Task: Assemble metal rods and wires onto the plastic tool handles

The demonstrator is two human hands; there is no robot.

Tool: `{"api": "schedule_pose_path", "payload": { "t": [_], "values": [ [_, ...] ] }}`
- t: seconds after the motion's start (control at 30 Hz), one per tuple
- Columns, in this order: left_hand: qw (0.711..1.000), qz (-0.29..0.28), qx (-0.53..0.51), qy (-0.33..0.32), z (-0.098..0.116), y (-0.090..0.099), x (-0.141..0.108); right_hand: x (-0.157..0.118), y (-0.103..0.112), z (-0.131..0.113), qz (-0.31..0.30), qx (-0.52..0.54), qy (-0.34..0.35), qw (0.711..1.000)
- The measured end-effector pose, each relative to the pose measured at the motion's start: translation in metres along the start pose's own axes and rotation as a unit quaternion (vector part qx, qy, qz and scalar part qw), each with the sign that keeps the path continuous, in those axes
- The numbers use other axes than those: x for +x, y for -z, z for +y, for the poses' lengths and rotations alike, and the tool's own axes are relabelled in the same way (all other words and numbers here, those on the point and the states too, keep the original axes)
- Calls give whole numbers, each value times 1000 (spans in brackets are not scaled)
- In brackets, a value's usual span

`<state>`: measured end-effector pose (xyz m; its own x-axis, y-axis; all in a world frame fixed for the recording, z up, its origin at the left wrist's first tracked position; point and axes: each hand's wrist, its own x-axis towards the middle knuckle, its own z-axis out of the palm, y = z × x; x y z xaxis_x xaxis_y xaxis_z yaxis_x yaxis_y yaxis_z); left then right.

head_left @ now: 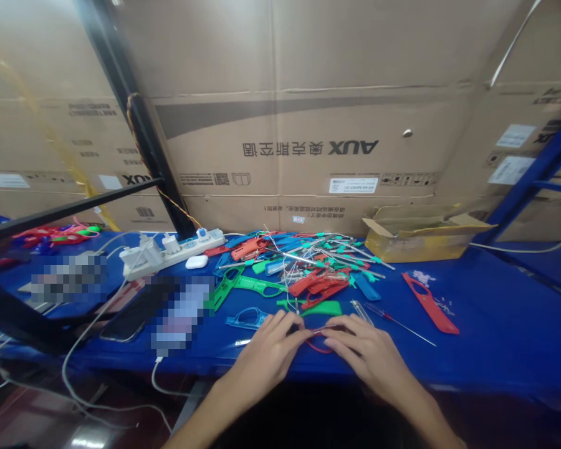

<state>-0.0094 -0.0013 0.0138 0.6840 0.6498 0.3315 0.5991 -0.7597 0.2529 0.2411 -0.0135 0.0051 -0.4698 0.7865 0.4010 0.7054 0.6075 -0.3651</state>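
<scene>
My left hand (278, 343) and my right hand (367, 346) meet at the front of the blue table, fingertips closed on a red lighter casing (318, 347). Only its curved lower edge shows; the fingers cover most of it. Just beyond my left hand lies a blue casing half (247, 318). A green casing half (315, 307) sits behind the fingertips. Past it spreads a heap of red, green and blue casings, metal tubes with green ends (355, 249) and thin white wires. To the right of my right hand are a screwdriver (402, 324) and a red casing half (430, 304).
An open cardboard box (421, 243) stands at the back right. Small white parts (423, 279) lie by the red casing half. On the left are a power strip (172, 252), a white earbud case (197, 262), a dark phone (138, 310) and loose cables. Blue shelf posts frame the table.
</scene>
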Motion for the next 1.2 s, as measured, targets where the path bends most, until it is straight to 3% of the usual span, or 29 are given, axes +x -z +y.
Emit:
{"api": "schedule_pose_path", "payload": {
  "t": [0.53, 0.93, 1.2],
  "values": [
    [999, 28, 3, 43, 2, -4, -1, 1, -2, -3, -8, -19, -27, 999],
    [998, 56, -8, 33, 2, -2, -1, -2, -4, 1, 29, -19, -9, 999],
    [998, 60, -11, 33, 1, -2, -1, -3, -3, 0, 8, -8, -27, 1000]
  ]
}}
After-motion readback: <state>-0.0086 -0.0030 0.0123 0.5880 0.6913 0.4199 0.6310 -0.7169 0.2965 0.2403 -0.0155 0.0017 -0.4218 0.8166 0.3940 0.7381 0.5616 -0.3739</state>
